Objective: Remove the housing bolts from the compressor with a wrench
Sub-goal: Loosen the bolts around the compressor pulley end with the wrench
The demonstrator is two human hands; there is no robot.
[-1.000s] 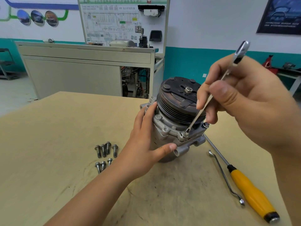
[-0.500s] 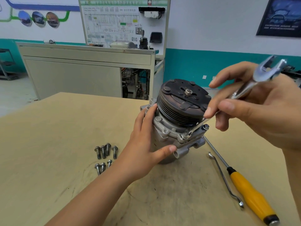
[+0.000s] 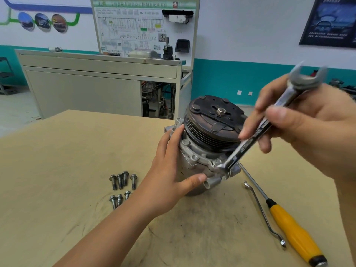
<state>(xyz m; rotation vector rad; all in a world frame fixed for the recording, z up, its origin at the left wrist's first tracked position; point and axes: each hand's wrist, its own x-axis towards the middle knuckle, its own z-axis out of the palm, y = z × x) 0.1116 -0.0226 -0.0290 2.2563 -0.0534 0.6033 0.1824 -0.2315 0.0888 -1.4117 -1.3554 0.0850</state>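
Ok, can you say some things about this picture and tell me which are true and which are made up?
1. The left hand holds the compressor. True.
2. The right hand holds the screwdriver. False: it holds the wrench; the screwdriver lies on the table.
3. Loose bolts lie on the table. True.
4. The screwdriver's handle is blue. False: it is yellow.

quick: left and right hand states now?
Left hand: fingers curled round the compressor, holding it.
Right hand: fingers pinch the wrench.
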